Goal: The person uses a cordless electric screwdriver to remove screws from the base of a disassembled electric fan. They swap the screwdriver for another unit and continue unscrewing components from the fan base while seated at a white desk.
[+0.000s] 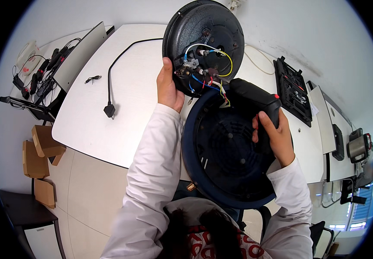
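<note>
Dark hair (216, 228) hangs at the lower edge, over a red-and-white patterned garment (199, 245). Just beyond it, a round dark-blue housing (221, 166) stands with its hollow inside facing up, overlapping the near edge of the tabletop (82, 116), a brass-coloured fitting (191, 187) on its rim. Above the housing, a black disc (225, 30) is held up on its edge, its underside and coloured wires (231, 64) turned toward the wearer; some wires run down into the housing. The left hand (170, 90) has its fingers clamped on the disc's left rim, thumb in front, the others hidden behind. The right hand (276, 136) wraps its fingers around the grip of a black power tool (253, 95) with a red button; its front end is near the wires, but contact cannot be told. Farther left, a black plug (109, 110) lies on the tabletop, its cord running behind the disc, near a small black cable (93, 79). To the right lies an open tool case (292, 90); brown cartons (35, 162) sit on the floor (89, 194) at far left.
</note>
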`<state>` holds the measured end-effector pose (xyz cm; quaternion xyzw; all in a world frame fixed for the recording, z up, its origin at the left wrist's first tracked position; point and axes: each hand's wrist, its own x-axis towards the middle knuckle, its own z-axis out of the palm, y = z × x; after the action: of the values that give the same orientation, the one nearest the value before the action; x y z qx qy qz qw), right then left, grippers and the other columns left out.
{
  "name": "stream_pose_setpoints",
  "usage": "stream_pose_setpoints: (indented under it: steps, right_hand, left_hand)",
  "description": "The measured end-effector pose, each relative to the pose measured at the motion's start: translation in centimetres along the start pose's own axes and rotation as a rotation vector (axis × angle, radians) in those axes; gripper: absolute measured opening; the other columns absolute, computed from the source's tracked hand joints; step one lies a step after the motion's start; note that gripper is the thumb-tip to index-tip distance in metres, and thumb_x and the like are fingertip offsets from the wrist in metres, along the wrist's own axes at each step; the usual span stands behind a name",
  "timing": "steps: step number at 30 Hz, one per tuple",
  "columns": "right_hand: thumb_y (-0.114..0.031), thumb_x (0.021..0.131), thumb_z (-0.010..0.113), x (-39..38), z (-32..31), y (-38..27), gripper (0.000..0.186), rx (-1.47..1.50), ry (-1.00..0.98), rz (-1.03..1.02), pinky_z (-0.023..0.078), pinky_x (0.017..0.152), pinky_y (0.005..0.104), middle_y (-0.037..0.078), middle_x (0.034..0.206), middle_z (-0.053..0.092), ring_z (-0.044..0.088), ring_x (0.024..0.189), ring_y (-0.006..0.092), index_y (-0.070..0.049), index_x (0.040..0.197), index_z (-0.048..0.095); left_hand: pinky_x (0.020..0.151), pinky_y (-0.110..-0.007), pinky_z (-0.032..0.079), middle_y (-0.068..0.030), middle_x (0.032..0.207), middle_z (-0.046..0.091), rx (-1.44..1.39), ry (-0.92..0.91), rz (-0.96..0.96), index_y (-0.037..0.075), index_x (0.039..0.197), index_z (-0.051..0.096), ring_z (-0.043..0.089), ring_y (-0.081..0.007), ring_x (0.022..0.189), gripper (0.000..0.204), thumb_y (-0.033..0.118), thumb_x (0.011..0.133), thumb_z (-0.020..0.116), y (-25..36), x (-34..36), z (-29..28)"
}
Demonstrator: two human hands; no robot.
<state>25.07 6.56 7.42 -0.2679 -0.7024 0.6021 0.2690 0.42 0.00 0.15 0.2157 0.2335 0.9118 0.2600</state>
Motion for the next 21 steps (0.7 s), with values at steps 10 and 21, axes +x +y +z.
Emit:
stream_pose_setpoints:
  steps: [10, 21]
  right_hand:
    - [-0.012, 0.084, 0.060, 0.4, -0.6, -0.3, 0.033, -0.167, -0.049, -0.099, 0.041, 0.045, 0.0218, 0.005, 0.068, 0.056, 0.053, 0.048, 0.0108, 0.002, 0.109, 0.044]
    - [-0.015, 0.079, 0.066, 0.9, -1.3, -2.6, 0.043, -0.700, -0.099, -0.198, 0.045, 0.051, 0.0259, 0.014, 0.068, 0.061, 0.061, 0.054, 0.0198, -0.001, 0.113, 0.044]
  left_hand:
    - [0.091, -0.036, 0.045, -0.0120, 0.116, 0.055, -0.015, 0.012, -0.014, 0.000, 0.120, 0.044, 0.054, -0.0216, 0.105, 0.062, 0.050, 0.085, 0.049, -0.1, 0.1, -0.1]
    - [0.086, -0.032, 0.046, -0.0107, 0.110, 0.057, -0.063, 0.024, -0.003, -0.003, 0.116, 0.048, 0.056, -0.0187, 0.099, 0.061, 0.049, 0.084, 0.053, 0.2, -0.2, 0.3]
